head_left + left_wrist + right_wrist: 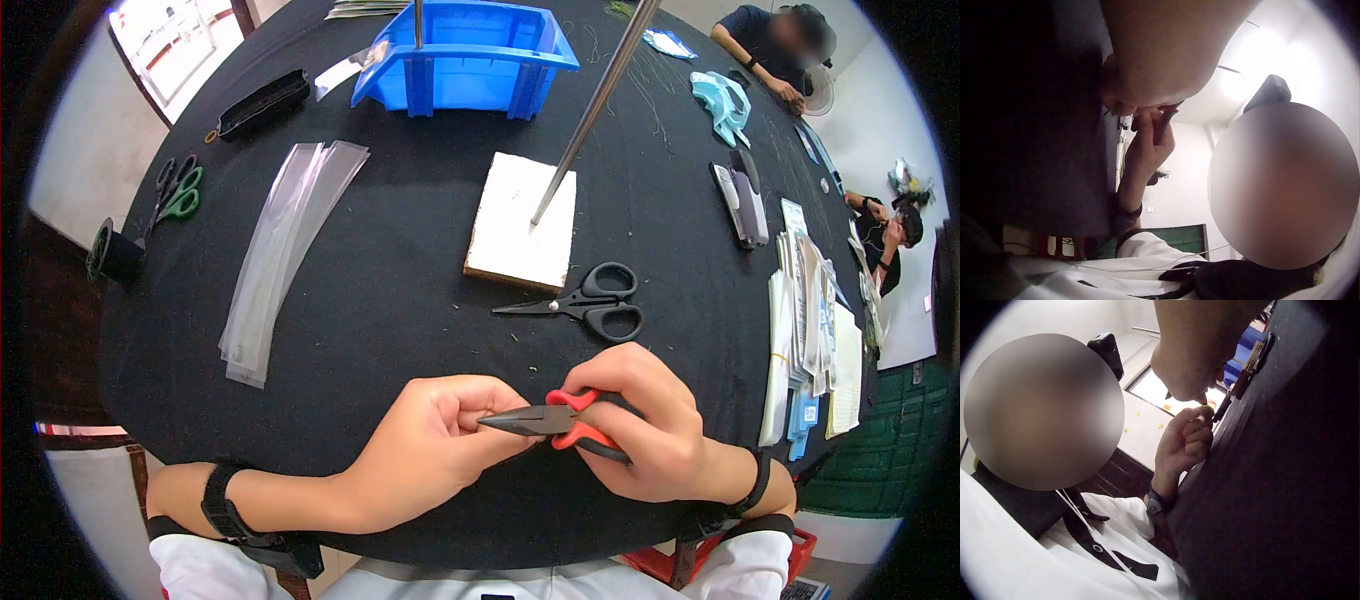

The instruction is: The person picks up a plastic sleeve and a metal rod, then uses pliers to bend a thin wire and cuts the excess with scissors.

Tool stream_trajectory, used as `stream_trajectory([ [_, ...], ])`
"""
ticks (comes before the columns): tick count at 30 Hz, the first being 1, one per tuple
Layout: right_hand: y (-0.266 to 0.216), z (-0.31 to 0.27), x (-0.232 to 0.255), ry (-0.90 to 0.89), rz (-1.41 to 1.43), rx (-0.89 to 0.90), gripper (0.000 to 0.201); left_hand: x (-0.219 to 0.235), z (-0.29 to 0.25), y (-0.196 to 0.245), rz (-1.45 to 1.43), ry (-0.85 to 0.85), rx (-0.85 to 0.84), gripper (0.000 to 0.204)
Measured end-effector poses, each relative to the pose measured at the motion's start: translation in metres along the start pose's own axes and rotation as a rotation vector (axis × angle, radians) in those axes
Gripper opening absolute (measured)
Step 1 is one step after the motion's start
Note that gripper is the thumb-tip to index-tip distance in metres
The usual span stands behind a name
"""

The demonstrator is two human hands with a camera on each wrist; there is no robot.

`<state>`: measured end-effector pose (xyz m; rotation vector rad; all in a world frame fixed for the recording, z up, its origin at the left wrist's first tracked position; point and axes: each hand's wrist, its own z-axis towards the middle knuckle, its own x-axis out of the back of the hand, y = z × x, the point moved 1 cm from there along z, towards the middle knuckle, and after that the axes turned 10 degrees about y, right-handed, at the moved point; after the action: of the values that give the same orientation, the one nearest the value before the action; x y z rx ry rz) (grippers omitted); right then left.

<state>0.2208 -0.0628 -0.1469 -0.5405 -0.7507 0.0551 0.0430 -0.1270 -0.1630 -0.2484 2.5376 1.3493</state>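
My right hand [642, 425] grips needle-nose pliers [535, 420] by their red-and-black handles. Their pointed dark nose lies leftward across the fingertips of my left hand [430, 440]. Those left fingers are curled in, with the thumb close to the index finger; I cannot tell what they hold. In the right wrist view the left hand [1184, 444] shows its thumb and index finger together by the right hand. Black scissors [590, 303] lie just beyond the hands, blades to the left.
A metal rod [597, 105] rises from a white block [510, 225]. Farther back stands a blue bin [465, 85]. Clear plastic sleeves [285, 265] and green-handled scissors [182, 200] lie left; a stapler [742, 200] and stacked packets [800, 310] right. Other people sit at the far right.
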Motion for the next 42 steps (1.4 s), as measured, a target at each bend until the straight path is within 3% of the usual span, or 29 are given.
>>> stream_trajectory([
  [8,-0.001,0.001,0.001,0.007,0.015,-0.034,0.023,0.005,0.001,0.001,-0.148,-0.028,0.113,0.01],
  [20,-0.001,0.0,0.001,-0.024,0.036,0.06,0.022,0.004,0.001,-0.005,-0.051,-0.042,0.026,0.017],
  [29,-0.001,-0.002,-0.004,-0.015,0.035,0.052,0.021,0.0,-0.001,-0.002,-0.043,-0.031,-0.04,0.013],
  [32,-0.002,-0.001,-0.001,-0.04,0.043,-0.029,0.024,0.001,0.0,-0.002,-0.003,-0.005,-0.036,0.013],
  [36,0.0,0.0,0.004,0.003,-0.186,-0.192,0.029,0.003,0.001,0.01,-0.186,0.169,-0.036,0.011],
  [42,0.0,-0.003,0.003,-0.053,-0.34,-0.169,0.03,0.013,0.007,0.015,-0.334,0.193,-0.059,0.01],
])
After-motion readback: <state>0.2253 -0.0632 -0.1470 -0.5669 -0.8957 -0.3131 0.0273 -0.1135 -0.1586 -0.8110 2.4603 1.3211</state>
